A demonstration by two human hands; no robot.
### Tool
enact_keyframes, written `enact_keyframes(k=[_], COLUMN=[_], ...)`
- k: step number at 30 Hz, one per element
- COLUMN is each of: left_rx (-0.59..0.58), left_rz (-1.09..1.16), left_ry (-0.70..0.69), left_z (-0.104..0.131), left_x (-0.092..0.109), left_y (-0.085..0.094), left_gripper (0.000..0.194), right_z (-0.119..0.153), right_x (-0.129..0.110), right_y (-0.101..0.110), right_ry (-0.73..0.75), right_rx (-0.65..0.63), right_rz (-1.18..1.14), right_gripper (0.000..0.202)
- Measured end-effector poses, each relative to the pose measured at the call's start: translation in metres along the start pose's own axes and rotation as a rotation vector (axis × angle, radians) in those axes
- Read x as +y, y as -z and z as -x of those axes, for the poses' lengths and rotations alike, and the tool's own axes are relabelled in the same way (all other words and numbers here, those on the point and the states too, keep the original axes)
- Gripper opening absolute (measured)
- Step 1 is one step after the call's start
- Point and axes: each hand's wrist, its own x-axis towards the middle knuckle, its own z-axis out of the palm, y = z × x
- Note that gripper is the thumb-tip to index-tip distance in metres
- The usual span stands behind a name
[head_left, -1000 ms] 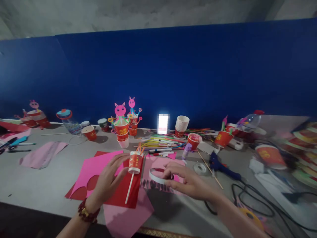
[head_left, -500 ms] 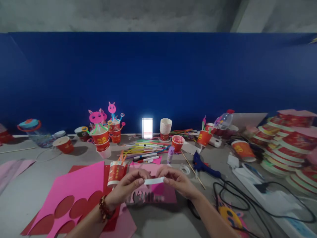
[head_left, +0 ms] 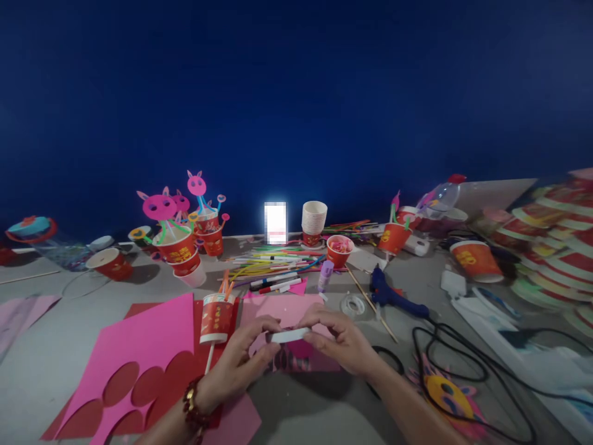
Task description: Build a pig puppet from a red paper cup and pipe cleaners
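Between both hands a short white strip point(head_left: 288, 335) is stretched level above the table. My left hand point(head_left: 245, 358) pinches its left end between thumb and fingers. The other end is pinched by my right hand point(head_left: 341, 341). Beneath the hands lies a pink sheet point(head_left: 319, 363) with dark cut-outs or small pieces on it, partly hidden. To the left of my left hand, a red paper cup point(head_left: 217, 315) with orange straws stands upside down on a white stick. A purple glue stick point(head_left: 325, 275) stands behind my right hand, near a tape roll point(head_left: 353, 305).
A blue glue gun point(head_left: 393, 296) with a looping black cable point(head_left: 440, 364) lies at right, by a white power strip point(head_left: 491, 334). Stacked cups point(head_left: 556, 247) rise at far right. Pink cut-out card point(head_left: 152, 334) lies left. Pipe cleaners and markers point(head_left: 273, 284) lie behind.
The view has tilted down and come slightly closer to the table. Both hands still hold the white strip, which has turned slightly and now sags or curves less flat than before.
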Motion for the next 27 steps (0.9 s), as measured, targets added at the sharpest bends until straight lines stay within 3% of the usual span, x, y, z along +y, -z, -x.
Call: enact_keyframes(k=[3,7,10,14,18,23,27], left_rx=[-0.029,0.09,0.139,0.119,0.088,0.117,0.137], left_rz=[-0.078,-0.287,-0.399,-0.507,-0.553,-0.533,-0.526], left_ry=[-0.039,-0.165,-0.23,-0.285,-0.314,-0.309,-0.309], left_z=[0.001,0.002,0.001,-0.003,-0.005,-0.002,-0.002], left_x=[0.004,0.006,0.004,0.007,0.013,0.008,0.006], left_y=[-0.004,-0.01,-0.014,-0.015,-0.016,-0.018,-0.019], left_gripper=[0.01,0.008,0.011,0.013,0.014,0.018,0.015], right_z=[0.0,0.007,0.012,0.015,0.012,0.009,0.01], right_x=[-0.002,0.001,0.003,0.004,0.004,0.001,0.0], right_y=[-0.004,-0.018,-0.033,-0.047,-0.046,-0.042,-0.042], right_ry=[0.07,0.044,-0.043,-0.117,-0.203,-0.189,-0.203], right_rx=[0.079,0.286,0.297,0.346,0.378,0.29,0.351], right_rz=[0.134,0.197,0.083,-0.005,-0.048,-0.098,-0.096], right_gripper=[0.017,0.011,0.012,0.014,0.008,0.014,0.01])
